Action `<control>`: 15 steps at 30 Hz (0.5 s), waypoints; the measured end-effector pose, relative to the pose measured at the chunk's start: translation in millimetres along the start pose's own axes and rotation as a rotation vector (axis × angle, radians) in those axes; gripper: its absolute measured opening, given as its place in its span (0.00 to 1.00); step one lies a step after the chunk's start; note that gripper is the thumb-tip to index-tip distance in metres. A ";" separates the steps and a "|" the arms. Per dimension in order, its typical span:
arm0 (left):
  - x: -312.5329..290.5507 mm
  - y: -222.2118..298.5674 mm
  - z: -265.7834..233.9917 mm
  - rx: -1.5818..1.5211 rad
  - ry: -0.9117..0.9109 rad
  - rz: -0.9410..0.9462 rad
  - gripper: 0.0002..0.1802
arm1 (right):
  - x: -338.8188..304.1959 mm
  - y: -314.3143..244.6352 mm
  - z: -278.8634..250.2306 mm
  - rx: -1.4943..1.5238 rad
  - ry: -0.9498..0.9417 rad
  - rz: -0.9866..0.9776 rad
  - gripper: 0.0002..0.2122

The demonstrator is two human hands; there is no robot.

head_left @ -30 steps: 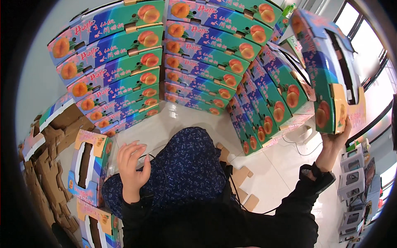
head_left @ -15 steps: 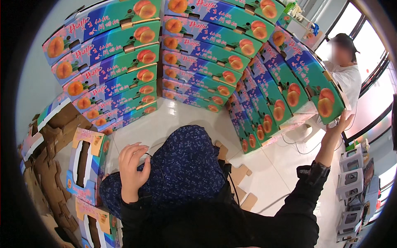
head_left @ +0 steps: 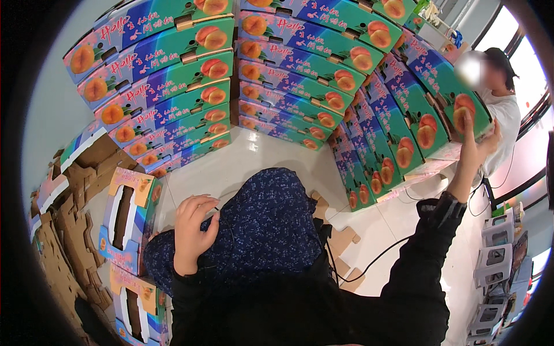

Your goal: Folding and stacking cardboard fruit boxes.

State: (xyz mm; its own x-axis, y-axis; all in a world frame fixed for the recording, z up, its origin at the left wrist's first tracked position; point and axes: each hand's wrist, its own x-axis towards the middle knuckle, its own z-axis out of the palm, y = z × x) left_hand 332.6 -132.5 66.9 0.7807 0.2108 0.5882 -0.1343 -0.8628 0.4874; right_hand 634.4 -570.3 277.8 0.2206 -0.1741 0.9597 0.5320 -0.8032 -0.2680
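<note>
My right hand (head_left: 478, 147) is stretched out to the far right, at the near corner of the top peach-printed carton (head_left: 441, 86) on the right stack. One finger lies along the carton's printed face and the others spread by its end; the hand presses against the corner without wrapping round it. My left hand (head_left: 196, 230) hovers by my left thigh, over the dark blue floral fabric (head_left: 268, 213). Its fingers are slightly bent, the thumb stands apart, and nothing is in it.
Tall stacks of cartons (head_left: 167, 86) (head_left: 300, 75) stand ahead. Two cartons with handle slots (head_left: 124, 219) (head_left: 135, 305) sit at my left, beside flattened cardboard (head_left: 75, 230). A person in white (head_left: 502, 115) is behind the right stack. White stools (head_left: 493, 265) line the right; a black cable (head_left: 375, 256) crosses the floor.
The top right carton has slid away from me, more in line with those under it. My right hand moved with it, a finger now on its face. The view shifted slightly.
</note>
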 end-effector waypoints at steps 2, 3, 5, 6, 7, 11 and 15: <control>0.9 0.0 -0.1 -0.002 -0.016 -0.005 0.12 | -0.8 6.7 12.3 -0.077 0.032 -0.003 0.41; 0.2 -1.2 0.1 0.001 -0.016 -0.005 0.12 | -3.1 10.7 16.2 -0.075 0.033 -0.001 0.41; -1.9 -5.1 1.9 -0.005 -0.030 -0.038 0.13 | -6.0 15.1 21.7 -0.333 0.046 -0.116 0.40; -1.6 -7.3 2.0 -0.005 -0.030 -0.039 0.13 | -6.3 14.1 23.5 -0.332 0.045 -0.116 0.40; -1.5 -9.9 1.5 -0.004 -0.024 -0.035 0.12 | -6.9 10.9 25.8 -0.227 0.058 -0.111 0.40; -18.8 -14.0 -14.3 0.018 -0.017 -0.094 0.13 | -11.4 14.9 45.5 -0.017 -0.012 -0.074 0.42; -17.6 -31.8 -27.2 0.038 0.034 -0.119 0.14 | 23.0 133.7 25.6 -0.521 0.037 -0.224 0.44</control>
State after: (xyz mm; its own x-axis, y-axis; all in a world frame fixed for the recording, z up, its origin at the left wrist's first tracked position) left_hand 306.6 -96.3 58.6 0.7685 0.3277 0.5495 -0.0180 -0.8475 0.5306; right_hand 731.5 -667.1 261.8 0.1150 0.0209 0.9931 0.0873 -0.9961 0.0108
